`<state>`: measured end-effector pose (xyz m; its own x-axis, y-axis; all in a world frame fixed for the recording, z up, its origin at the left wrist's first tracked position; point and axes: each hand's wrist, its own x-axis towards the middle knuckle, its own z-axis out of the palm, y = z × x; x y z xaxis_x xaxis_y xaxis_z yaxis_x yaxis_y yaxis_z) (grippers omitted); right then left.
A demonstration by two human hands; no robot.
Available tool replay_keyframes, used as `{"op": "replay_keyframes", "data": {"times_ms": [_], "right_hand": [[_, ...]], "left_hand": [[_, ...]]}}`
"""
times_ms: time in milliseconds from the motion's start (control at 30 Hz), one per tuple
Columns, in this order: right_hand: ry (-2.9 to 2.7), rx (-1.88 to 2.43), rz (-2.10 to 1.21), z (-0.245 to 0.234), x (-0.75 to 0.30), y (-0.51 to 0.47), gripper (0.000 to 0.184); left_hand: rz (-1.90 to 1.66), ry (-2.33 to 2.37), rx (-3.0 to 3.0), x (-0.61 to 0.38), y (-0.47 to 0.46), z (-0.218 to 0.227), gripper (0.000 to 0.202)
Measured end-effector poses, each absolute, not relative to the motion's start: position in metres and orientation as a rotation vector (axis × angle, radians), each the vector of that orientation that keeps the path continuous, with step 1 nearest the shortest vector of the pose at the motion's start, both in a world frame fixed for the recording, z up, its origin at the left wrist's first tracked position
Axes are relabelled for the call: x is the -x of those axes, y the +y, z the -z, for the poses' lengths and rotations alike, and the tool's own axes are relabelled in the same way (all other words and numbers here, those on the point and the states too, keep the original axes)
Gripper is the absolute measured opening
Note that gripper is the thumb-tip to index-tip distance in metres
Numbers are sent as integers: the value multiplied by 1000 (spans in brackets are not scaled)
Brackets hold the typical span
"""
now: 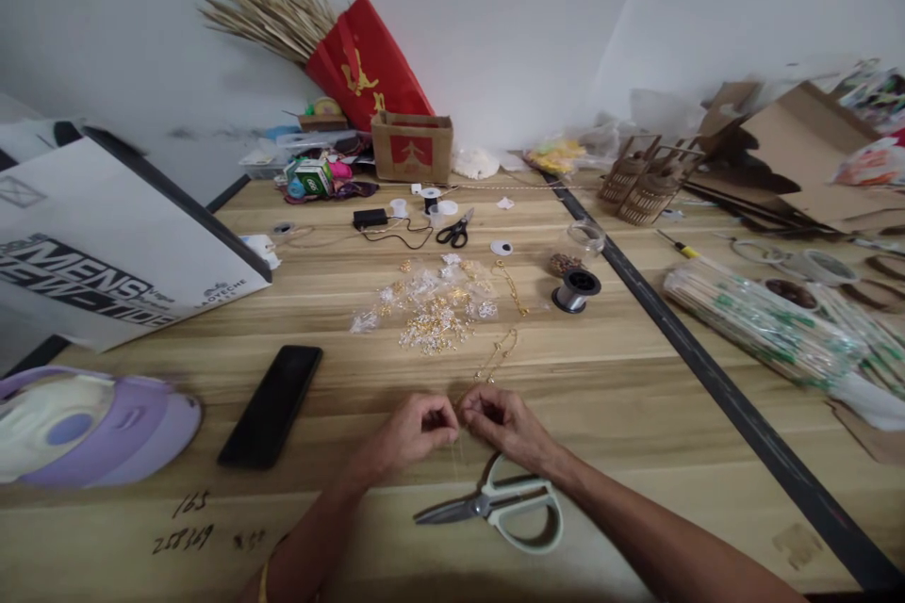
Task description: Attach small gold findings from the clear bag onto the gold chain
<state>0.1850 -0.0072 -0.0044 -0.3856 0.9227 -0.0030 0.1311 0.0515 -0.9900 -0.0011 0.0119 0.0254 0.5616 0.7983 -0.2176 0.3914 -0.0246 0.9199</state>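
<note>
Both my hands rest on the wooden table (636, 396), fingertips pinched together and almost touching. My left hand (417, 429) and my right hand (501, 422) pinch a thin gold chain (495, 358) that trails away from my right fingers toward the table's middle. What exactly sits between the fingertips is too small to see. Just in front of my right wrist lie large white-handled scissors (505, 509). Beyond the hands lies a heap of small gold and clear jewellery parts in plastic bags (431, 306).
A black phone (272, 405) lies to the left, a purple and white cap (85, 429) further left, a white shopping bag (106, 245) behind it. A wire spool (576, 289), small black scissors (456, 229), a cardboard box (412, 146) and bagged sticks (760, 325) lie beyond.
</note>
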Motion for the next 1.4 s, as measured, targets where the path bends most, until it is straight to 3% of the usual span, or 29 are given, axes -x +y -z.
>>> {"op": "replay_keyframes", "data": {"times_ms": [367,700,1400], "right_hand": [[-1885,1079,-1267,-3,-185,-11,9],[-2204,935,-959,-5,-185,-15,7],[-2323,937,-860,-1,-185,-17,4]], "left_hand": [[-418,1048,-1798,5,10,-16,12],[-409,1012,-1989,10,9,-11,17],[-349,983,-2091,15,7,-20,16]]}}
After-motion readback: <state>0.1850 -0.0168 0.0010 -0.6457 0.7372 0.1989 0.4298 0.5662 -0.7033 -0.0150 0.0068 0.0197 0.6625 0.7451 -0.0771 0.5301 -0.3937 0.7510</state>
